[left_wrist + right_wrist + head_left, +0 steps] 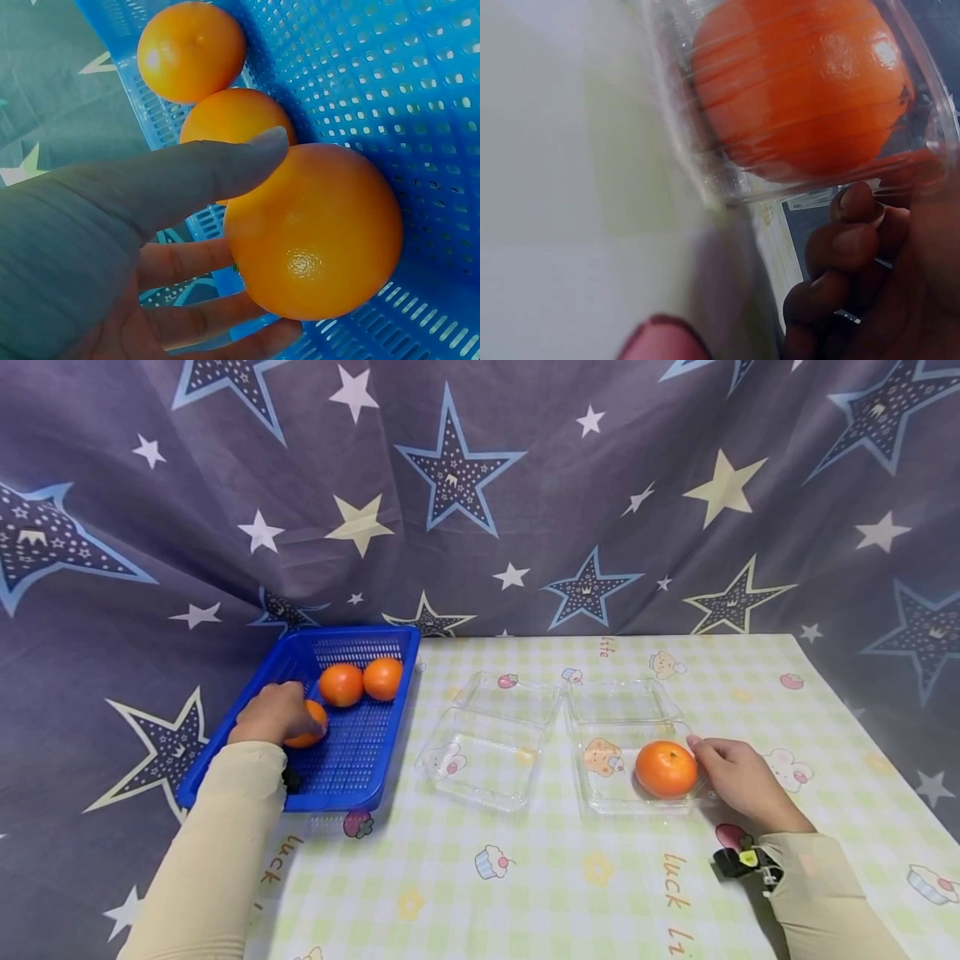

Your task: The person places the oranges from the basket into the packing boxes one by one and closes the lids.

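My left hand (273, 714) reaches into a blue plastic basket (348, 756) on the left. Its thumb and fingers hold an orange (315, 232), thumb on top and fingers along the side and below. Two more oranges sit by the basket's far side, one orange (341, 684) left of the other orange (383, 678). On the right, my right hand (742, 781) pinches the right edge of a clear plastic container (607, 789) with its lid folded back. Inside that container lies one orange (802, 82), toward its right side.
A second clear container (483, 768), lid also folded back, stands between the basket and the first one. A green checked cloth (540, 893) covers the table. Behind hangs a dark curtain (540, 535) with stars. A small black camera (738, 864) is strapped to the right wrist.
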### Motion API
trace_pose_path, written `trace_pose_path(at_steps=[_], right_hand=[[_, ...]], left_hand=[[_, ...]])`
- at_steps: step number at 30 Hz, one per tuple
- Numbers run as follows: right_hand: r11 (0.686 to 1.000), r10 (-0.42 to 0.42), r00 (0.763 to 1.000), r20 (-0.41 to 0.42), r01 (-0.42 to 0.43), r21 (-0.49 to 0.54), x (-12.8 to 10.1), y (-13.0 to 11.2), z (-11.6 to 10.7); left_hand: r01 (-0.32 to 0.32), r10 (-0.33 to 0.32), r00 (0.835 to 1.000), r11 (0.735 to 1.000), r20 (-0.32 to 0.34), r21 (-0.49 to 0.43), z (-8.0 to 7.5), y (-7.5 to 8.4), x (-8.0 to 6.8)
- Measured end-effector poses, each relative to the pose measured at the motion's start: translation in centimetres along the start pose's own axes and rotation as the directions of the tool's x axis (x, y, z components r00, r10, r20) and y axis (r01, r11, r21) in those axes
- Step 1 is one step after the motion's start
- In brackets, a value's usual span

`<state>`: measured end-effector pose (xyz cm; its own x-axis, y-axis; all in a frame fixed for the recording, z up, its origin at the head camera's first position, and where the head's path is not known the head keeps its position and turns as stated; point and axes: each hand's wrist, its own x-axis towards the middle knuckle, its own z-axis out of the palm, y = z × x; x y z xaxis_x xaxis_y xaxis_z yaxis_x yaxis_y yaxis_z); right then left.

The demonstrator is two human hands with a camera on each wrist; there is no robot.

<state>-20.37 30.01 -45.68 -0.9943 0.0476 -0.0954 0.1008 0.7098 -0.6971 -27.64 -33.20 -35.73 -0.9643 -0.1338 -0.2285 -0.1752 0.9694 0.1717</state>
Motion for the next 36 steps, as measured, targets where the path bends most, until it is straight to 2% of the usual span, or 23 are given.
trace_pose_path(at_steps=[15, 27, 36], right_hand=[[1.0, 0.006, 1.0, 0.0, -0.006, 0.0, 0.05, 0.1, 0.06], [1.0, 0.012, 1.0, 0.01, -0.012, 0.004, 0.03, 0.21, 0.0], [1.0, -0.002, 1.0, 0.002, 0.002, 0.005, 0.04, 0.14, -0.02]], left_hand=[[-0.023, 0.023, 1.0, 1.0, 0.003, -0.021, 0.2, -0.11, -0.06], [-0.025, 0.028, 0.999, 0.998, 0.036, -0.064, 0.49, 0.06, 0.01], [-0.011, 0.019, 0.996, 0.996, 0.085, -0.087, 0.1, 0.19, 0.02]])
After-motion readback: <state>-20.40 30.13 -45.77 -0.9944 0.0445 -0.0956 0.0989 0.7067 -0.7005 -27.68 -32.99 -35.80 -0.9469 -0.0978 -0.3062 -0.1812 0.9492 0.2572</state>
